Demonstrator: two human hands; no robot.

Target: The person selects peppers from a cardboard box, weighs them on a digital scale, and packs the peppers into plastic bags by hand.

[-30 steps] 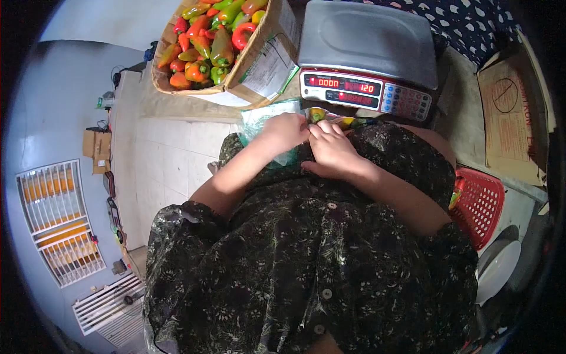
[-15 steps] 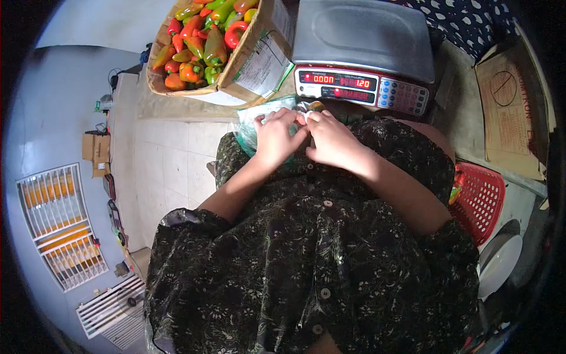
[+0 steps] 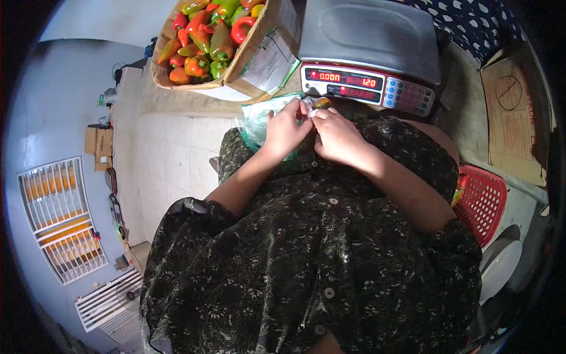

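Note:
Above my lap, my left hand (image 3: 286,127) and my right hand (image 3: 342,137) meet fingertip to fingertip. Both are closed in a pinch on the gathered neck of a clear plastic bag (image 3: 310,107). Just beyond the fingers, something orange-green like a pepper (image 3: 322,102) shows in the bag; most of the bag is hidden by my hands. A green-tinted plastic packet (image 3: 254,120) lies on my lap under and left of my left hand. Directly ahead stands a digital scale (image 3: 368,41), its red display lit with 0.000 and 1.20.
A cardboard box (image 3: 227,94) full of red, orange and green peppers (image 3: 200,41) stands left of the scale. To the right are a red perforated basket (image 3: 484,200), a white bowl (image 3: 500,268) and a flattened cardboard piece (image 3: 513,112). Dark patterned cloth (image 3: 471,23) lies at the back right.
My two hands stay pinched together on the bag's neck, with small finger shifts. The whole view has moved slightly, so the box and scale appear a little farther right.

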